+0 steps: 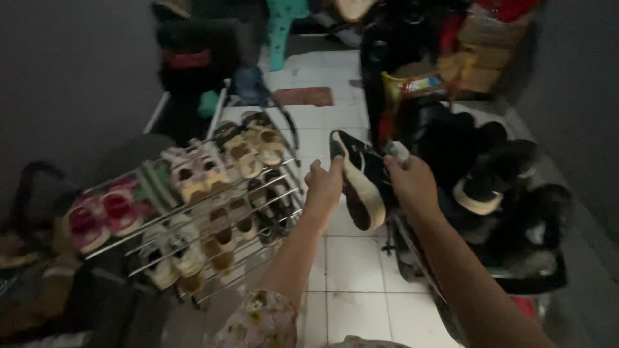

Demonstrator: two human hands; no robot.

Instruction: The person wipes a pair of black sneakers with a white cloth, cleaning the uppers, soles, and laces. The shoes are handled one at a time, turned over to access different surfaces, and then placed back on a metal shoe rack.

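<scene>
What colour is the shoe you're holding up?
The shoe is black with a cream-white sole edge, held by both hands; the head view shows it.

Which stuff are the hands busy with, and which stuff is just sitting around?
Busy with:
- black shoe with a pale sole, held by the left hand and right hand

Just sitting around:
- metal shoe rack full of sandals
- pink sandals
- pile of dark shoes
- green plastic chair

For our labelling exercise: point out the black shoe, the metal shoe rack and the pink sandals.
black shoe [358,187], head view, pale sole edge
metal shoe rack [193,207], head view, front rail
pink sandals [103,212], head view, strap
</scene>
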